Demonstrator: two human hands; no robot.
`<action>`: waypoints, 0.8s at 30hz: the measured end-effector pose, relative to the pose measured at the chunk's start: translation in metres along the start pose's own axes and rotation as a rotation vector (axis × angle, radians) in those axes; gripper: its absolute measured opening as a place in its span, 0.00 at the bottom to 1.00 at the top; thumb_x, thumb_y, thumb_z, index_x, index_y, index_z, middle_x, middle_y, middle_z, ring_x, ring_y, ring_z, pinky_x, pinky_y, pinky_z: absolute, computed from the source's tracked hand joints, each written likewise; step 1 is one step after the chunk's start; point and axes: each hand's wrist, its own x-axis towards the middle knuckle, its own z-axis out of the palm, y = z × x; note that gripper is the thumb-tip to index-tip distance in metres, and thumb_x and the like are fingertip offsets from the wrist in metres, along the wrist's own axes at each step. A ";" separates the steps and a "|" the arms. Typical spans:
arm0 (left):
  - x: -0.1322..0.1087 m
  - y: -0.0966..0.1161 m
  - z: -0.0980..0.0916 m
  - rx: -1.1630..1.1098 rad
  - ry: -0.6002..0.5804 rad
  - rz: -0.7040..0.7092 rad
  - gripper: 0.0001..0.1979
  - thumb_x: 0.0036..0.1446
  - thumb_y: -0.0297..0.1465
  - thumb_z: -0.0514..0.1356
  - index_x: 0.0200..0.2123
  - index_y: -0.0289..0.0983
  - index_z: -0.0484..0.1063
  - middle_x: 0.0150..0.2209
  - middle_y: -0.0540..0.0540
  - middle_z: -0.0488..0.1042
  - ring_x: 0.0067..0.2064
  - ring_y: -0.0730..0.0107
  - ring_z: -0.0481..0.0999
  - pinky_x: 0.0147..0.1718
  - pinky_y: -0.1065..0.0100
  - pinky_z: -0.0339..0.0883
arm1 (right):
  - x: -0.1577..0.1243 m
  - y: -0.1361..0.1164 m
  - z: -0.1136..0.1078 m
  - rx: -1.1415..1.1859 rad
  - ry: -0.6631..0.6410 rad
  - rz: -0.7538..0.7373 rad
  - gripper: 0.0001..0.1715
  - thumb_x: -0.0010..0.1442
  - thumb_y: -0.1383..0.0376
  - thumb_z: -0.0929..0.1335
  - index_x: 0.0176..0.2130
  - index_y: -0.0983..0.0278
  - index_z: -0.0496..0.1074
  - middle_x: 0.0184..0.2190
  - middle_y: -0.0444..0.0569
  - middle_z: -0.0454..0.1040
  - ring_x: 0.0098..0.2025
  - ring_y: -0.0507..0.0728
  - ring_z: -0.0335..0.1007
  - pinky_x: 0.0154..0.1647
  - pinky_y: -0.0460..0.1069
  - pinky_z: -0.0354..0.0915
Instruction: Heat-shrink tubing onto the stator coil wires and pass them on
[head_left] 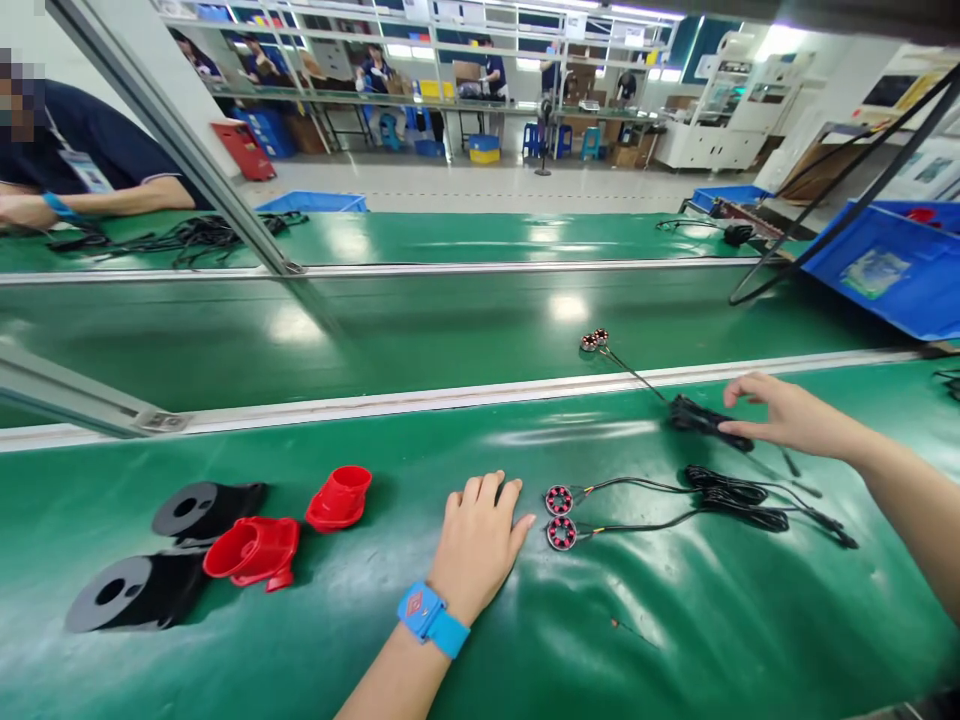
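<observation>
My left hand (pixel 480 540), with a blue wrist strap (pixel 433 618), lies flat on the green mat with nothing in it. Just right of its fingertips are two small round coils (pixel 560 517) with red and black segments, wired to a bundled black cable (pixel 739 500). My right hand (pixel 787 415) is over a second black cable bundle (pixel 697 418), thumb and fingers apart. The thumb overlaps that bundle's end; whether it touches is unclear. A thin lead runs from this bundle across the white rail to another pair of coils (pixel 595 341).
At left lie two red plastic housings (pixel 255 550) (pixel 341 498) and two black housings (pixel 124 592) (pixel 202 510). A white rail (pixel 375 400) crosses the bench. A blue bin (pixel 885 265) stands at right. A co-worker's arm (pixel 127 200) rests near black cables (pixel 202 235).
</observation>
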 end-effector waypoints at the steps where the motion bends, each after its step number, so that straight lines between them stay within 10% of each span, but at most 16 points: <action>1: 0.000 0.000 0.001 0.003 0.009 0.003 0.18 0.65 0.38 0.61 0.55 0.38 0.70 0.55 0.39 0.70 0.53 0.53 0.69 0.46 0.53 0.68 | 0.004 0.003 0.002 0.004 -0.003 0.010 0.27 0.55 0.39 0.68 0.36 0.58 0.69 0.39 0.52 0.72 0.40 0.64 0.69 0.40 0.55 0.67; 9: -0.002 -0.004 0.000 -0.053 0.001 0.006 0.22 0.64 0.44 0.61 0.56 0.39 0.69 0.56 0.40 0.70 0.54 0.53 0.68 0.48 0.52 0.68 | 0.145 -0.026 0.072 0.005 0.029 0.129 0.46 0.56 0.39 0.69 0.64 0.59 0.62 0.61 0.57 0.58 0.57 0.67 0.63 0.58 0.59 0.63; 14: -0.002 -0.003 -0.004 -0.089 -0.045 -0.022 0.24 0.63 0.45 0.62 0.57 0.40 0.68 0.57 0.41 0.69 0.55 0.53 0.67 0.49 0.51 0.67 | 0.208 -0.041 0.100 -0.031 -0.030 0.239 0.36 0.53 0.46 0.74 0.53 0.65 0.73 0.46 0.60 0.71 0.51 0.73 0.67 0.54 0.64 0.65; 24: 0.000 -0.003 -0.002 -0.107 -0.034 -0.042 0.22 0.65 0.44 0.59 0.57 0.40 0.67 0.57 0.41 0.68 0.54 0.52 0.67 0.47 0.52 0.66 | 0.125 -0.140 0.104 0.229 -0.200 -0.282 0.21 0.59 0.51 0.73 0.49 0.55 0.74 0.46 0.46 0.74 0.48 0.61 0.71 0.50 0.54 0.69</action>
